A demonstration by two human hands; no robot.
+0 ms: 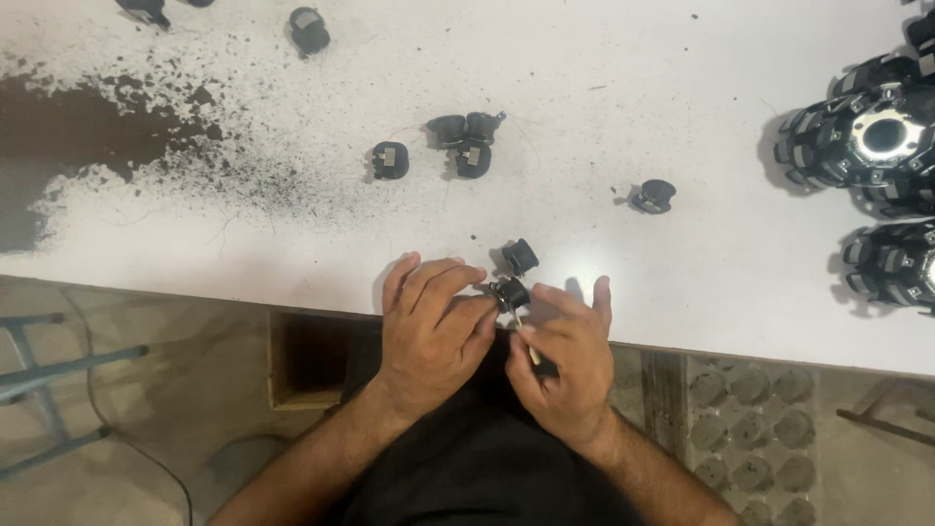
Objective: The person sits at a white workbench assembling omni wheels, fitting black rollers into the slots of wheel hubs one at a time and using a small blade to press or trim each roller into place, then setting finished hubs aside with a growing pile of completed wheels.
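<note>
My left hand [433, 326] and my right hand [565, 356] meet at the near edge of a white table [623, 146]. Between their fingertips I hold a small black roller part [509, 291]. My right hand also grips a thin pale tool [527, 339] pointed up at that part. Another small black roller [521, 256] sits on the table just beyond my fingers.
More black rollers lie on the table: one [390, 161], a cluster [467, 141], one [654, 196] and one [309, 29] at the back. Large assembled black-and-metal wheels [867, 136] stand at the right edge. The table's left side is worn dark [68, 127]. A tray of rollers [755, 438] sits below.
</note>
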